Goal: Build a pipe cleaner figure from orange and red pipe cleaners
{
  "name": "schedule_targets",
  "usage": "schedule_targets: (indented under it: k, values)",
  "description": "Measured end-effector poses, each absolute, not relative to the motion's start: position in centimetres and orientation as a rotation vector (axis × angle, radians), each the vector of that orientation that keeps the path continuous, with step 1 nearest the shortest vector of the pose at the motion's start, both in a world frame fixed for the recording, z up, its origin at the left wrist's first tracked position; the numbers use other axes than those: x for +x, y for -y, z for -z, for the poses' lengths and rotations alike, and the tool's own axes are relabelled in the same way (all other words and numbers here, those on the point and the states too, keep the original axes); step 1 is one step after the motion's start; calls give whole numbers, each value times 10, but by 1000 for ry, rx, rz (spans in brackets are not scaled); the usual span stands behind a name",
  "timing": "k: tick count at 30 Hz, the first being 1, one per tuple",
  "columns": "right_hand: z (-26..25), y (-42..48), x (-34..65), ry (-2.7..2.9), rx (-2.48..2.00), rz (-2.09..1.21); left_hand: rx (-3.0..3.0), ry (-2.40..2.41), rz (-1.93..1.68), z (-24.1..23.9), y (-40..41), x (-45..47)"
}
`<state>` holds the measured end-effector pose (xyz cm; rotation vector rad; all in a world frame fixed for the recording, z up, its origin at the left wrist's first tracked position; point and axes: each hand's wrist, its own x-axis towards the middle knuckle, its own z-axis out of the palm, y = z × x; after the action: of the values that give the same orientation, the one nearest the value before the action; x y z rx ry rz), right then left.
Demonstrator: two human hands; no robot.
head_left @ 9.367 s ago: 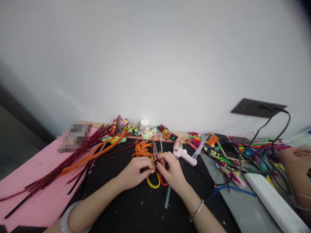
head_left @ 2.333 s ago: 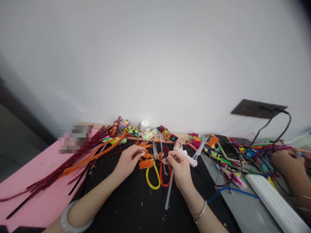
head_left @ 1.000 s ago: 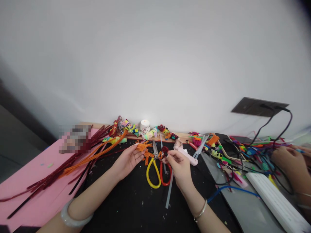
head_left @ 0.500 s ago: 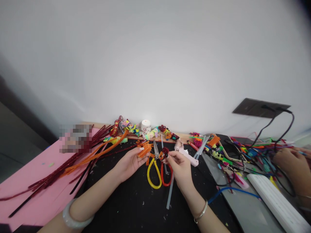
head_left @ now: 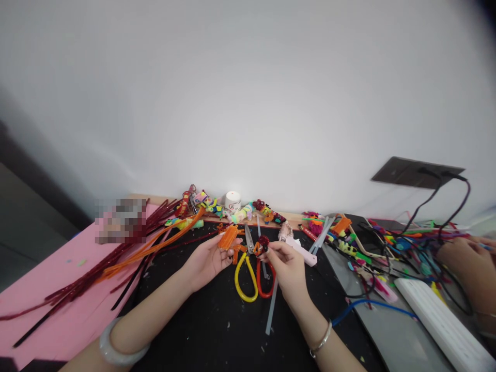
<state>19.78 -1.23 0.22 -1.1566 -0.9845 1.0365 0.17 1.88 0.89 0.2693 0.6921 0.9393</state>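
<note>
My left hand is closed on a small bundle of orange pipe cleaners, held by thumb and fingers. Between the thumb and fingertips of my right hand is a dark red fuzzy pipe-cleaner piece. Scissors with one yellow and one red handle lie between the hands, blades pointing away; my right hand partly covers the red handle. Short orange pieces lie beside the blades. A pale pink glue gun lies just beyond my right hand, with a translucent glue stick below it.
Long dark red pipe cleaners and orange ones lie on the pink surface at left. Colourful pipe-cleaner figures and a white cup line the wall. At right are a white power strip, cables and another person's hand.
The orange bundle has turned in my left hand and shows a broader side, tilted up slightly to the left. My right hand has hardly moved.
</note>
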Motion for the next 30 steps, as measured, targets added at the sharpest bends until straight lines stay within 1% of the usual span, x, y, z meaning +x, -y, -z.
schedule_targets:
  k: [7, 19, 22, 27, 30]
  values:
    - [-2, 12, 198, 1027, -1165, -1007, 322, -737, -981, -9, -16, 4]
    - [0, 13, 198, 1116, -1168, -942, 578, -709, -1066, -3, -12, 6]
    - [1, 15, 199, 1273, -1191, -795, 594, -693, -1016, -4, -8, 8]
    - [-1, 19, 201, 1629, -1197, -363, 730, -701, -904, -4, -2, 12]
    - [-2, 20, 199, 1732, -1126, -242, 879, -757, -918, -3, 0, 14]
